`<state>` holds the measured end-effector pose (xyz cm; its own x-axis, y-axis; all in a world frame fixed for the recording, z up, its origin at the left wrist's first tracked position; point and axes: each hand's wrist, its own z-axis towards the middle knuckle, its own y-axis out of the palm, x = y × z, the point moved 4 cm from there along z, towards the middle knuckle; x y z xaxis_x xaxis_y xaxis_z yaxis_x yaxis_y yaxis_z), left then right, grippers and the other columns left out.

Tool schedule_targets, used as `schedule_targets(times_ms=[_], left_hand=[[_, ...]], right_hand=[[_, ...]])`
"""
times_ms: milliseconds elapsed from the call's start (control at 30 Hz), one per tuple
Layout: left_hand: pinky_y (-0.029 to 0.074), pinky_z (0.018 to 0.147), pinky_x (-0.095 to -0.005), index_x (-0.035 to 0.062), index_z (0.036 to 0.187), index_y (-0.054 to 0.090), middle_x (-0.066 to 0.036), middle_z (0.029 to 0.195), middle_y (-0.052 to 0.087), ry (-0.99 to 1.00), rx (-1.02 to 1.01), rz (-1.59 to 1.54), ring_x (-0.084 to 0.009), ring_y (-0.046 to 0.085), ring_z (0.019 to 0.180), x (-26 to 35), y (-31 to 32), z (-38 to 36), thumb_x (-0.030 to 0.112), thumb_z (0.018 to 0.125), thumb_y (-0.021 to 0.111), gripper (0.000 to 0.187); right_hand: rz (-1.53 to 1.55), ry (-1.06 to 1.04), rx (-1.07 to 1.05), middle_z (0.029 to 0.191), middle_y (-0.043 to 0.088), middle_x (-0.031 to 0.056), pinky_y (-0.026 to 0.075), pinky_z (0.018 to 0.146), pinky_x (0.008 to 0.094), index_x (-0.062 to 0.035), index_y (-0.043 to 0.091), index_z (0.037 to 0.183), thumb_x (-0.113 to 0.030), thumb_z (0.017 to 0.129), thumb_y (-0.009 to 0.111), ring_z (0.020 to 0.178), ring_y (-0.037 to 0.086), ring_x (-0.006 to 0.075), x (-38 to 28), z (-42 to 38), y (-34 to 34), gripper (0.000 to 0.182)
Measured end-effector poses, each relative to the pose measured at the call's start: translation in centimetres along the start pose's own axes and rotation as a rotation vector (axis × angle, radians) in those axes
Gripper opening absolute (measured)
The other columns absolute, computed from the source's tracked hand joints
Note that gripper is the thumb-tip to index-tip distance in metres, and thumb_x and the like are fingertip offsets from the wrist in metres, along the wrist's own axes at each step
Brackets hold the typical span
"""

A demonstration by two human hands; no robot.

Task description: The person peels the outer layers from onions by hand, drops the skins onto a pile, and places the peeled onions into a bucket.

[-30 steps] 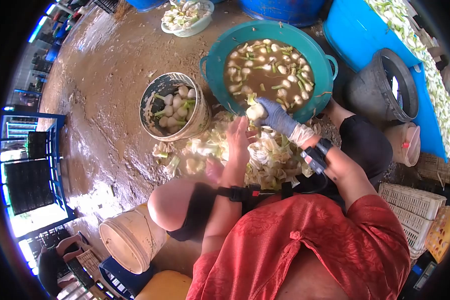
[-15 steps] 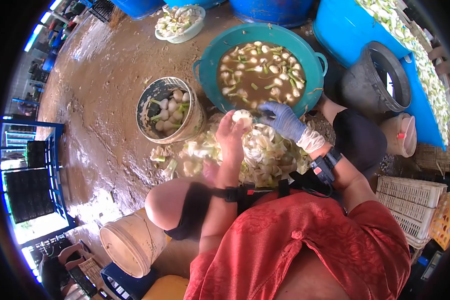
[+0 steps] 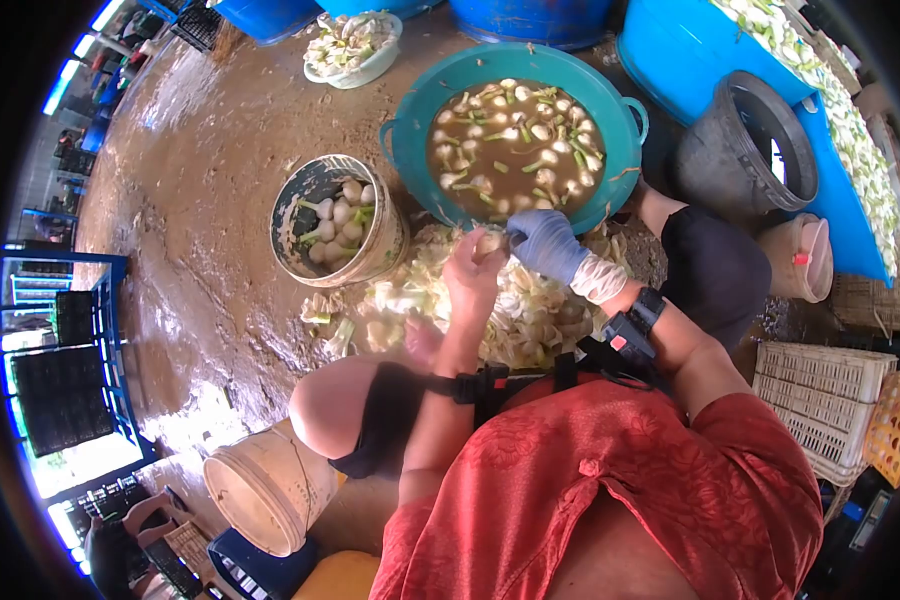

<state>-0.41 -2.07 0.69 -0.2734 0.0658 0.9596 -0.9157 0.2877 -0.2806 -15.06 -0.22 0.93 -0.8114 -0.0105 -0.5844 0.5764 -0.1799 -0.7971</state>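
My bare left hand [image 3: 473, 262] is closed around a whitish garlic bulb [image 3: 489, 243], partly hidden by the fingers. Close beside it, my right hand [image 3: 546, 244] wears a blue glove with its fingers curled in; whatever they hold is hidden. Just beyond both hands, a green tub [image 3: 407, 172] holds brown water with many trimmed bulbs floating in it. Below the hands lies a heap of pale stripped skins and leaves [image 3: 540, 310]. To the left, a dirty white bucket [image 3: 388, 245] contains several bulbs with short green stems.
A bowl of peelings [image 3: 365, 72] stands on the wet muddy floor [image 3: 190, 180]. At right are a black bucket [image 3: 705, 155], a blue container [image 3: 660, 60] heaped with peelings, and a plastic crate [image 3: 815, 400]. A beige bucket [image 3: 260, 490] is near my left knee.
My right hand has moved in closer to the bulb, its fingers more curled. The left hand still holds the bulb, which is now more covered. The view has shifted slightly.
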Motion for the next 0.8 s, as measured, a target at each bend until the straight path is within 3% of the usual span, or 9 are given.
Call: schedule_targets(times_ms=[67,133,300,367,433,500,567,633,800], left_hand=[[0.051,0.066,-0.0267,-0.0078,0.111,0.057,-0.012,0.092,0.064,-0.079,-0.034,-0.019,-0.0150,0.062,0.074,0.1,0.0,-0.1,0.005,0.073,0.065,0.041],[0.052,0.066,-0.0270,-0.0076,0.110,0.057,-0.012,0.092,0.064,-0.222,-0.083,-0.342,-0.0151,0.062,0.076,-1.0,0.5,0.0,0.004,0.075,0.064,0.037],[0.053,0.068,-0.0288,-0.0031,0.112,0.054,-0.013,0.098,0.063,-0.244,-0.221,-0.769,-0.0179,0.062,0.080,-0.4,0.8,0.0,0.004,0.081,0.061,0.032],[0.053,0.069,-0.0301,-0.0017,0.112,0.053,-0.013,0.101,0.062,-0.254,-0.267,-0.907,-0.0192,0.062,0.082,0.3,0.5,0.1,0.005,0.083,0.060,0.030],[0.052,0.068,-0.0326,-0.0007,0.112,0.053,-0.014,0.104,0.061,-0.261,-0.286,-1.231,-0.0218,0.062,0.087,0.7,0.0,0.2,0.009,0.086,0.060,0.029],[0.052,0.068,-0.0333,-0.0007,0.112,0.053,-0.013,0.104,0.062,-0.237,-0.309,-1.256,-0.0223,0.061,0.090,0.5,-0.4,0.6,0.014,0.087,0.060,0.030],[0.052,0.068,-0.0323,-0.0006,0.113,0.053,-0.013,0.104,0.062,-0.239,-0.295,-1.275,-0.0220,0.061,0.088,0.4,-0.5,0.7,0.014,0.088,0.059,0.029],[0.052,0.068,-0.0321,-0.0010,0.112,0.053,-0.013,0.104,0.062,-0.258,-0.282,-1.249,-0.0217,0.061,0.088,-0.2,-0.1,0.6,0.014,0.088,0.059,0.029],[0.052,0.070,-0.0325,-0.0033,0.113,0.055,-0.011,0.102,0.062,-0.312,-0.234,-1.010,-0.0188,0.061,0.087,-0.5,1.5,0.1,0.014,0.090,0.056,0.028]], right_hand=[[0.078,0.036,0.005,0.069,0.060,0.0165,0.046,0.064,0.0434,-0.0056,0.063,0.073,-0.016,0.068,0.061,0.068,0.059,0.0351,1.0,-0.1,-0.1,0.012],[0.173,0.066,-0.019,0.071,0.062,0.0168,0.048,0.066,0.0412,-0.0052,0.064,0.074,-0.015,0.069,0.060,0.068,0.060,0.0346,1.6,-0.1,-0.3,0.012],[0.057,0.227,-0.024,0.075,0.063,0.0189,0.049,0.069,0.0397,-0.0043,0.066,0.077,-0.016,0.074,0.057,0.071,0.062,0.0334,4.4,-0.3,-0.9,0.015],[-0.247,0.419,-0.402,0.083,0.065,0.0213,0.050,0.073,0.0392,-0.0009,0.068,0.082,-0.018,0.077,0.055,0.079,0.064,0.0332,7.4,-0.9,0.8,0.022],[-0.315,0.424,-0.439,0.082,0.064,0.0209,0.049,0.071,0.0428,-0.0068,0.068,0.081,-0.021,0.073,0.058,0.076,0.063,0.0361,8.9,-2.6,1.3,0.019],[-0.420,0.350,-0.622,0.089,0.066,0.0201,0.050,0.077,0.0402,0.0010,0.068,0.087,-0.017,0.079,0.055,0.084,0.065,0.0345,8.0,-3.6,0.6,0.024],[-0.387,0.285,-0.597,0.086,0.067,0.0189,0.051,0.077,0.0371,0.0010,0.067,0.090,-0.013,0.080,0.057,0.084,0.065,0.0317,6.3,-3.4,-0.2,0.020],[0.611,0.073,0.125,0.082,0.066,0.0166,0.050,0.078,0.0322,0.0011,0.066,0.092,-0.011,0.079,0.063,0.081,0.066,0.0275,3.9,-3.0,-2.9,0.018],[0.597,-0.035,-0.051,0.079,0.065,0.0156,0.049,0.072,0.0317,0.0004,0.065,0.094,-0.017,0.077,0.069,0.074,0.064,0.0248,0.3,-1.8,-4.4,0.025]])
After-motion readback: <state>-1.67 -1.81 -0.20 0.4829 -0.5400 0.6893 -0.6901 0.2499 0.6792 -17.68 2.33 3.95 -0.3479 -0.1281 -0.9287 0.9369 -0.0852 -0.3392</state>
